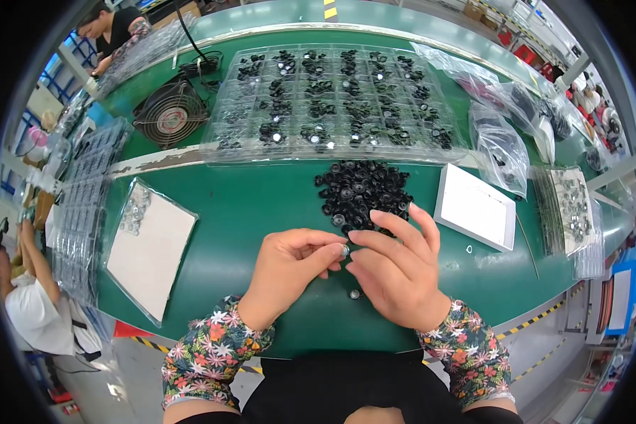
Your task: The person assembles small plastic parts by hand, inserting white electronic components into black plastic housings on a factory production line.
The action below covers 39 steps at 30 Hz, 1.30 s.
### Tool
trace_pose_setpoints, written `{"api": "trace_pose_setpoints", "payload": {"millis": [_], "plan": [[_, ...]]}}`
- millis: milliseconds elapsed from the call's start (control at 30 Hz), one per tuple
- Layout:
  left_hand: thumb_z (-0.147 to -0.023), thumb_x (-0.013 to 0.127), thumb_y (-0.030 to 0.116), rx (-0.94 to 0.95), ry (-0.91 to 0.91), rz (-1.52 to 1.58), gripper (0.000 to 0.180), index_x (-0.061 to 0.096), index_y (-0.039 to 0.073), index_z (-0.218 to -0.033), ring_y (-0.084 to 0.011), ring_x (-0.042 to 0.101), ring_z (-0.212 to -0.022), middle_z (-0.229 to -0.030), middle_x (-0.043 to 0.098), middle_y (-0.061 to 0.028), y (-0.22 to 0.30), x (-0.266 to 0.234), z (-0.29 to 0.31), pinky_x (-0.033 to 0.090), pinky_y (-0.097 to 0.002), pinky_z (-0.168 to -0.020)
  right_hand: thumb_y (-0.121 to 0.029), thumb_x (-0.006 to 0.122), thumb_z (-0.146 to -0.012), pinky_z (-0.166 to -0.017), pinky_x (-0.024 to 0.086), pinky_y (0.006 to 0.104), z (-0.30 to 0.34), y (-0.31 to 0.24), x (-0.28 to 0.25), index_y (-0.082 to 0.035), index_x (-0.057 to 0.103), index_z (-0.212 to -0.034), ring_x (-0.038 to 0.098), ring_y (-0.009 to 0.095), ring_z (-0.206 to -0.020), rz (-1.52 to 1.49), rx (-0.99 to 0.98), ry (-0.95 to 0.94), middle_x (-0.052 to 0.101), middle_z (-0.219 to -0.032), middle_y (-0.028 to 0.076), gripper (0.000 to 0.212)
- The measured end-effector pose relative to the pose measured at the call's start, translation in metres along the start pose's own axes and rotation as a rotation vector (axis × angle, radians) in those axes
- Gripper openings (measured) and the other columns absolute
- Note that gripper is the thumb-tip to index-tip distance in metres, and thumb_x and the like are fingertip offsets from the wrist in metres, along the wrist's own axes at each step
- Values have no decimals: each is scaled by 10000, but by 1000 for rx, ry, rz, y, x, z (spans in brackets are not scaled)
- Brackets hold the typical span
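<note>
My left hand (290, 272) is closed, with a small round silvery-clear part (345, 250) pinched between thumb and forefinger. Beside it, my right hand (401, 272) has its fingers stretched and apart, the lower fingertips close to that part; nothing shows in its grip. A second small round part (354, 294) lies on the green table just below the gap between the hands. Beyond my fingertips spreads a heap of small black round parts (360, 187). Both forearms wear flowered sleeves.
A clear compartment tray (222, 120) of black parts stands at the back. A fan (169, 116) is left of it, plastic bags (498, 141) right. A white shallow box (477, 205) and a pale board (148, 254) flank me. Co-workers (113, 32) sit far left.
</note>
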<state>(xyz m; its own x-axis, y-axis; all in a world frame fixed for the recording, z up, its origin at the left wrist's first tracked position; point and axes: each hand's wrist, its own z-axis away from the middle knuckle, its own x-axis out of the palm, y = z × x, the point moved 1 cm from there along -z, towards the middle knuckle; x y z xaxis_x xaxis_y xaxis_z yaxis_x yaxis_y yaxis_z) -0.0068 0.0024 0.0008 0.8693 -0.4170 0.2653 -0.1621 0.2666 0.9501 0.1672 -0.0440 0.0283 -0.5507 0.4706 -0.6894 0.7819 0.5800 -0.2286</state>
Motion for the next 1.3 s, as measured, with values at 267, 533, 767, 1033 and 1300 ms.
{"api": "trace_pose_setpoints", "payload": {"millis": [267, 533, 767, 1033, 1300], "plan": [[-883, 670, 72, 22, -1, -27, 161, 701, -4, -1022, -90, 646, -748, -872, 700, -70, 3, 0, 2, 510, -205, -628, -46, 753, -692, -1026, 353, 483, 4, 8, 6, -104, 647, -838, 630, 223, -968, -160, 124, -44, 670, -872, 10, 190], [-884, 669, 71, 42, -7, -80, 178, 699, -3, -1044, -90, 645, -766, -883, 699, -69, 4, 2, 2, 522, -211, -656, -27, 731, -719, -943, 419, 438, 4, 12, 6, -93, 635, -826, 635, 208, -814, -374, 291, -61, 657, -817, 22, 158], [-910, 623, 47, 50, -26, -23, 186, 684, -8, -1077, -108, 653, -801, -929, 693, -77, 1, 1, 2, 538, -228, -697, -23, 734, -725, -947, 421, 417, 3, 11, 3, -81, 633, -805, 634, 192, -744, -437, 366, -87, 667, -787, 17, 141], [-906, 628, 44, 46, -23, -72, 194, 679, -14, -1084, -112, 663, -822, -939, 701, -84, 3, 3, 2, 537, -222, -698, -35, 738, -722, -941, 411, 422, 3, 9, 3, -90, 616, -910, 630, 199, -756, -438, 354, -116, 656, -798, 5, 231], [-897, 641, 44, 64, -23, -86, 192, 684, -11, -1076, -111, 667, -815, -934, 706, -84, 1, 2, 1, 533, -217, -692, -8, 715, -712, -940, 412, 423, 7, 10, 6, -86, 605, -974, 633, 198, -750, -378, 304, -133, 644, -792, 8, 294]]}}
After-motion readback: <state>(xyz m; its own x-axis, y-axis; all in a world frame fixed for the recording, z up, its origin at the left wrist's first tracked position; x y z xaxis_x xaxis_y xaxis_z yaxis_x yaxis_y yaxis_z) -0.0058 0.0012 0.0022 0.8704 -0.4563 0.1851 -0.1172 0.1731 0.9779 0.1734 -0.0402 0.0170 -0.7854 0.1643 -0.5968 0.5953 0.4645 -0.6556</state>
